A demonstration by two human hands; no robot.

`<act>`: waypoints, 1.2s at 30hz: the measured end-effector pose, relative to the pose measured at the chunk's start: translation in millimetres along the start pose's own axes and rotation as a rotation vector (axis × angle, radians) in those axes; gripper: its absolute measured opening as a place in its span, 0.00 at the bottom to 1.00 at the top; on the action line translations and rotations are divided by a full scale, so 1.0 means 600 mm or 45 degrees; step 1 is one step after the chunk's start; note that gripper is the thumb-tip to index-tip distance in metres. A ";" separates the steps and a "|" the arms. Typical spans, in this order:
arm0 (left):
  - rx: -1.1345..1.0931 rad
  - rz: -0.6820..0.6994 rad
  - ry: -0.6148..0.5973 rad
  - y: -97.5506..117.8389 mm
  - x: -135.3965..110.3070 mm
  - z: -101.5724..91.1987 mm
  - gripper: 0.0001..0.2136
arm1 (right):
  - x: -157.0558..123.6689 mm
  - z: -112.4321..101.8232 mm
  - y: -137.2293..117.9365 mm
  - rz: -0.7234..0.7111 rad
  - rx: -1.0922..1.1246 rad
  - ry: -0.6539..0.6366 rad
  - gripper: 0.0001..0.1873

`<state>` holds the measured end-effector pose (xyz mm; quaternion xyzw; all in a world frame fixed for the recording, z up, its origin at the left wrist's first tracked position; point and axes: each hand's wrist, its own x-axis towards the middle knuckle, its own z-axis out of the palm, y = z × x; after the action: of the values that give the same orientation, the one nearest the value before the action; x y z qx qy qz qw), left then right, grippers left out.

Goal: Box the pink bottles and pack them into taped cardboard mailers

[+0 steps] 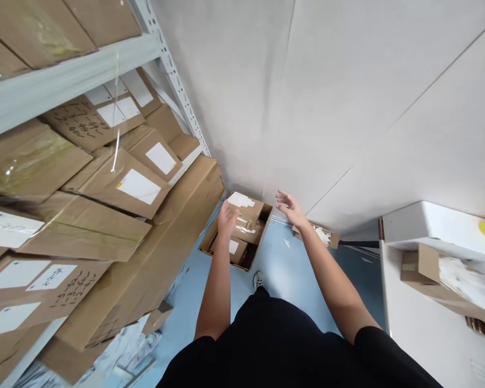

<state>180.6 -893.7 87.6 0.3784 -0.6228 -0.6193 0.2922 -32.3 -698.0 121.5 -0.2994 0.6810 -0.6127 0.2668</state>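
My left hand (227,220) hovers over the left side of an open cardboard carton (250,257) on the floor, its fingers stretched out and nothing seen in them. My right hand (290,207) is held up to the right of that carton, fingers apart and nothing between them. Inside the carton lie smaller brown boxes; one box (254,206) at the back carries a white label, and a taped box (248,230) sits in front of it. Part of the contents is hidden behind my left hand and forearm.
Metal shelving (173,81) packed with labelled boxes (121,180) rises on the left, a long carton (145,258) beside it. A pale wall (327,97) stands ahead. On the right, a white table (412,328) bears an open box (422,280); a small box (333,240) lies by the wall.
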 end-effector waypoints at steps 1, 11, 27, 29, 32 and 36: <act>0.017 0.039 -0.028 0.007 -0.001 0.015 0.36 | -0.011 -0.009 -0.006 -0.008 -0.008 0.009 0.38; 0.069 0.194 -0.502 0.062 -0.097 0.282 0.33 | -0.215 -0.205 -0.006 -0.020 -0.016 0.388 0.34; 0.159 0.362 -1.516 0.086 -0.591 0.813 0.36 | -0.793 -0.588 0.034 0.035 0.098 1.330 0.33; 0.145 0.370 -1.612 0.085 -0.652 0.857 0.37 | -0.864 -0.611 0.036 0.052 0.099 1.442 0.34; 0.171 0.409 -1.757 0.080 -0.733 0.915 0.36 | -0.960 -0.634 0.041 0.064 0.114 1.620 0.34; 0.215 0.482 -1.975 0.072 -0.826 0.981 0.34 | -1.062 -0.647 0.052 0.087 0.139 1.852 0.34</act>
<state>-45.5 -159.2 145.9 -0.2512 -0.7467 -0.5964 -0.1534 114.3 34.3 130.0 0.2186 0.6635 -0.6810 -0.2197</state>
